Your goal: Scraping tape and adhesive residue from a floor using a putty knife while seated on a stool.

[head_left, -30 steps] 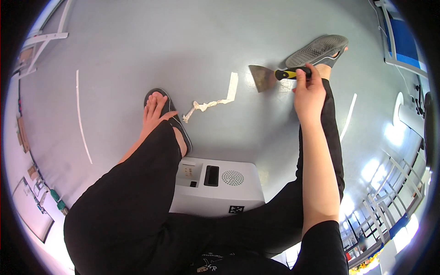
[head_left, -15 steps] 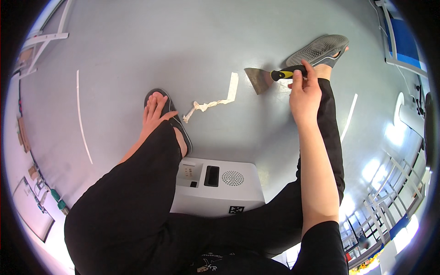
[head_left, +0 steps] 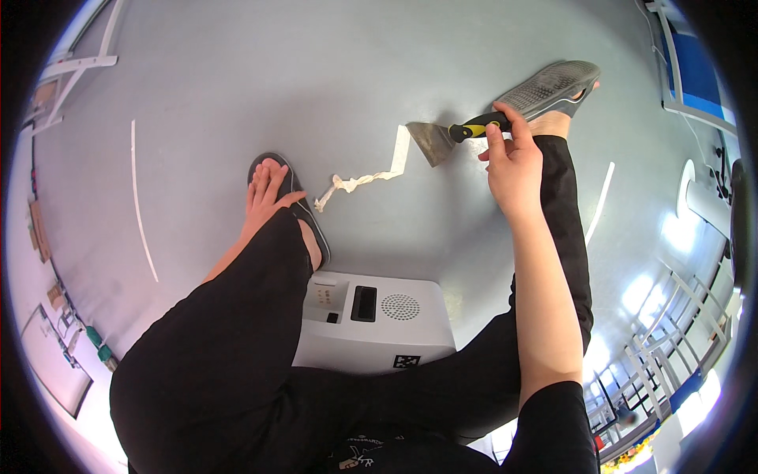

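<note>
My right hand [head_left: 515,175] grips a scraper by its black-and-yellow handle [head_left: 482,126]. The scraper's wide metal blade [head_left: 432,143] points left, its corner at the upper end of a cream tape strip [head_left: 401,150]; whether they touch, I cannot tell. The strip's upper part lies flat and straight on the grey floor. Its lower part [head_left: 347,184] is crumpled and twisted, trailing left towards my left foot. My left hand [head_left: 264,201] rests at that foot's dark slipper [head_left: 316,235], fingers stretched and apart, holding nothing.
A white-grey machine [head_left: 379,316] with a round speaker grille stands between my legs. My right slipper [head_left: 549,87] is beyond the scraper. Thin white lines mark the floor at left [head_left: 139,201] and right [head_left: 600,203]. White metal frames [head_left: 87,65] stand at the sides.
My right hand has moved left with the scraper, bringing its blade from a short gap away up to the strip's upper end. My left hand and the strip stay put.
</note>
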The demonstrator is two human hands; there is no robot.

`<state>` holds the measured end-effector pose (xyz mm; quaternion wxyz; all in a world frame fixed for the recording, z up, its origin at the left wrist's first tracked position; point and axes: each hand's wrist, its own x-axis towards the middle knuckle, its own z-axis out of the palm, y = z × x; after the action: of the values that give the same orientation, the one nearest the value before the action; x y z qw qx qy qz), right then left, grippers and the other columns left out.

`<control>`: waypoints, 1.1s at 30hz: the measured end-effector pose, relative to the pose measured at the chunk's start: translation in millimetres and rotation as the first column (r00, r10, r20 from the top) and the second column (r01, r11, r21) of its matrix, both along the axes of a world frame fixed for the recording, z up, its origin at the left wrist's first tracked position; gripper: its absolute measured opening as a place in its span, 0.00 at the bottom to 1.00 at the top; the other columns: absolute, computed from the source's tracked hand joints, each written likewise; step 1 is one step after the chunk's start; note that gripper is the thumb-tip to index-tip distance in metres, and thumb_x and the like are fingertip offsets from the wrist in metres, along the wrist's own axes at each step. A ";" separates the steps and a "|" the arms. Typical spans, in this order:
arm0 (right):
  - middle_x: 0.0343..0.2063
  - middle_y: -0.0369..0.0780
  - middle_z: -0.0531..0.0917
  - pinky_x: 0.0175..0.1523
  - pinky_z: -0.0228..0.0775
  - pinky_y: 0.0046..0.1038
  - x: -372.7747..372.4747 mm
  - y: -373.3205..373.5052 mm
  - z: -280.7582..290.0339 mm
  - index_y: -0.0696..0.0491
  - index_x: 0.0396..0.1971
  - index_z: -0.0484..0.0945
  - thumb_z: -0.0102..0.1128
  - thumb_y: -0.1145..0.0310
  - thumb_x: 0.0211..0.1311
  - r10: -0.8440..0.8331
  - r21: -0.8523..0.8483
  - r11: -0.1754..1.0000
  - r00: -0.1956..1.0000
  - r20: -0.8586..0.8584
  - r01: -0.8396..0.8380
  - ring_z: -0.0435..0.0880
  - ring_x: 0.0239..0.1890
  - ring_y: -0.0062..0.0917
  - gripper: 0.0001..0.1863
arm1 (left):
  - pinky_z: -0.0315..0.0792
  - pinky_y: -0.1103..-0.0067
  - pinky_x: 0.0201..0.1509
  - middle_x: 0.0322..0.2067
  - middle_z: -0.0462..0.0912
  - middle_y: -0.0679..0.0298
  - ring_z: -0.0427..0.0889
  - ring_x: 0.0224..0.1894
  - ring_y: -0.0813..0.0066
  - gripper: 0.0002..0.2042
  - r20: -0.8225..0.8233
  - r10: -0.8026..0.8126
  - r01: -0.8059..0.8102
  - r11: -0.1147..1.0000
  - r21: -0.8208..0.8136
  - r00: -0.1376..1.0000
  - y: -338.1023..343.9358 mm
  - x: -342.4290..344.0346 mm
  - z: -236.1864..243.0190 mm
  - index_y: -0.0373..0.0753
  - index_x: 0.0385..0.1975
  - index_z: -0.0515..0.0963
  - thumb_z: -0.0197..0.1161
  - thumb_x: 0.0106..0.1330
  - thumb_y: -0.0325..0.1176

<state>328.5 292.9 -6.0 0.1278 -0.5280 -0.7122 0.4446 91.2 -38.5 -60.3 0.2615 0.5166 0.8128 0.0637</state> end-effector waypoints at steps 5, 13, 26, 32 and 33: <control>0.21 0.37 0.81 0.36 0.73 0.24 4.2 4.9 -3.8 0.46 0.60 0.74 0.58 0.67 0.70 -0.126 0.048 0.990 0.987 -0.100 0.131 0.81 0.24 0.19 0.19 | 0.41 0.52 0.76 0.74 0.53 0.55 0.40 0.78 0.50 0.22 0.010 -0.012 0.011 0.999 0.030 1.000 -0.3 -0.5 0.6 0.48 0.53 0.80 0.60 0.56 0.28; 0.25 0.39 0.81 0.38 0.72 0.23 7.4 10.8 0.6 0.50 0.59 0.75 0.58 0.68 0.68 -0.097 -0.064 0.993 0.995 0.004 0.097 0.80 0.27 0.18 0.19 | 0.40 0.53 0.77 0.73 0.53 0.53 0.40 0.78 0.49 0.21 -0.002 -0.023 0.023 0.999 0.024 1.000 0.0 -0.2 0.4 0.46 0.53 0.80 0.58 0.57 0.28; 0.41 0.52 0.80 0.46 0.79 0.39 29.5 -71.5 26.9 0.48 0.73 0.53 0.58 0.70 0.57 0.694 -0.397 0.666 0.328 0.641 -0.631 0.85 0.40 0.43 0.42 | 0.41 0.56 0.78 0.73 0.53 0.53 0.40 0.78 0.49 0.23 -0.014 -0.014 0.014 1.000 -0.016 1.000 -2.4 -3.9 -0.1 0.46 0.54 0.79 0.59 0.55 0.28; 0.37 0.48 0.82 0.33 0.80 0.32 0.3 -148.5 27.7 0.59 0.74 0.47 0.56 0.65 0.59 0.779 -0.587 0.517 0.057 0.625 -0.623 0.86 0.33 0.33 0.45 | 0.43 0.55 0.76 0.74 0.52 0.56 0.40 0.78 0.51 0.23 0.007 -0.025 0.025 0.999 -0.025 1.000 -4.0 -4.2 1.3 0.48 0.54 0.79 0.60 0.56 0.29; 0.36 0.48 0.82 0.30 0.79 0.31 -0.8 -153.7 25.6 0.62 0.73 0.47 0.56 0.64 0.60 0.801 -0.618 0.482 0.027 0.598 -0.621 0.86 0.32 0.31 0.45 | 0.43 0.55 0.76 0.74 0.52 0.56 0.40 0.78 0.52 0.23 0.009 -0.022 0.022 1.000 -0.017 1.000 -3.9 -4.9 2.5 0.48 0.54 0.79 0.60 0.56 0.29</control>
<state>327.7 139.2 19.6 -0.5268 -0.2464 -0.7912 0.1892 86.3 -42.4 -57.7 0.2701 0.5231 0.8064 0.0560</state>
